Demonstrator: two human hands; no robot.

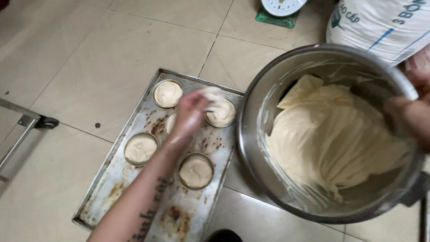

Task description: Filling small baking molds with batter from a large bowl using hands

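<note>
My left hand (190, 117) hung over the far half of the tray (112, 188), blurred, its fingers bunched around a soft lump of batter (214, 95) held at the tips; I could not tell how tightly they closed on it. The lump sat just right of and slightly beyond the fingertips, directly over the far-right cup (221, 114), so what mattered was vertical: batter above, cup below, nearly in line. My forearm ran from the near edge of the picture up toward the far right, and the hand pointed the same way, toward that cup. The tray lay on the tiled floor (89, 58) with its long axis running from near-left to far-right, slightly tilted in the view. Besides the far-right cup, filled cups stood at far left (167, 93), left (140, 149) and near right (195, 171), and one more (170, 123) was half hidden behind my wrist. My right hand (410, 114) was well apart, at the right rim of the big steel bowl (260, 148), fingers curled over the edge and gripping it, the bowl tipped toward me with the mass of batter lying in it. The left hand was plainly the nearer one to the cups. A scale (280, 9) and a white sack (380, 27) stood at the far edge.
</note>
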